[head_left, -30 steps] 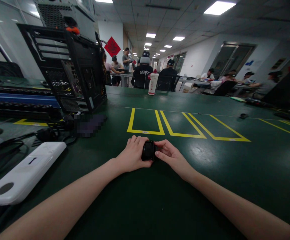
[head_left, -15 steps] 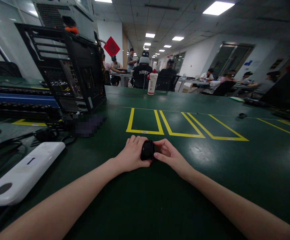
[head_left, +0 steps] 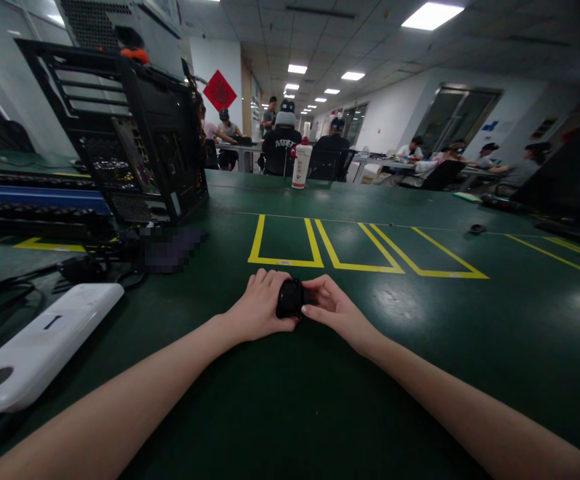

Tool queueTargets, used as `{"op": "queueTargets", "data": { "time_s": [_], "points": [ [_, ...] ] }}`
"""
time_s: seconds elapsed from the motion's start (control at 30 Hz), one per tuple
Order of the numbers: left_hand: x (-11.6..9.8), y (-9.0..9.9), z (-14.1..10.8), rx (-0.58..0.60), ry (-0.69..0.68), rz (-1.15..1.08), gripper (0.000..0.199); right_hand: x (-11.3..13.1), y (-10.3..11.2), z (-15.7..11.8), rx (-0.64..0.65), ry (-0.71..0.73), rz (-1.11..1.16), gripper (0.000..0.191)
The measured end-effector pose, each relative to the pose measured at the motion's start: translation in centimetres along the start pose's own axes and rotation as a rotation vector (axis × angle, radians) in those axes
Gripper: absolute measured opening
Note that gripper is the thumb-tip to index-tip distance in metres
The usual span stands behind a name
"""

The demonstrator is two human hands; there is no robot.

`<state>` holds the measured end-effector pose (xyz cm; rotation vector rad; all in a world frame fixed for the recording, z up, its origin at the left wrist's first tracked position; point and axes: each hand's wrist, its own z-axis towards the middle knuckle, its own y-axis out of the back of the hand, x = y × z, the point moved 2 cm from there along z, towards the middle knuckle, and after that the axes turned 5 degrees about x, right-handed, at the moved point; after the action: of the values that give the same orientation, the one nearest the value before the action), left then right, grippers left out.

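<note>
A small black object (head_left: 290, 299), too dark to identify, is between my two hands low over the dark green table (head_left: 290, 407). My left hand (head_left: 261, 303) wraps round its left side, fingers over the far side and thumb along the near side. At its right edge, my right hand (head_left: 331, 307) pinches it between thumb and fingers. Just beyond the hands, yellow tape outlines (head_left: 294, 263) mark the tabletop.
An open black computer case (head_left: 145, 133) stands at the back left. Nearer on the left lie a white device (head_left: 45, 347) and black cables. A paper cup (head_left: 301, 167) stands at the far edge, with seated people beyond.
The whole view has shifted slightly, so things appear a little further left. Both hands keep their hold on the black object.
</note>
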<state>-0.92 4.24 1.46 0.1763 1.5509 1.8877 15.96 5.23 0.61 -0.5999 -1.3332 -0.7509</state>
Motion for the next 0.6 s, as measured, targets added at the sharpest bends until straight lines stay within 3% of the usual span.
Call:
{"op": "queueTargets", "data": {
  "time_s": [0.13,0.3,0.6],
  "points": [
    [-0.03,-0.12,0.05,-0.006,0.001,0.003,0.054,0.12,-0.05,0.04,-0.024,-0.032,-0.004,0.027],
    [-0.02,-0.15,-0.03,-0.017,0.003,-0.006,0.058,0.18,-0.01,0.09,-0.009,-0.043,-0.039,0.042],
    [-0.34,-0.15,-0.07,-0.022,0.024,0.02,0.065,-0.07,-0.01,0.41,0.028,0.039,-0.089,0.043]
  ]
}}
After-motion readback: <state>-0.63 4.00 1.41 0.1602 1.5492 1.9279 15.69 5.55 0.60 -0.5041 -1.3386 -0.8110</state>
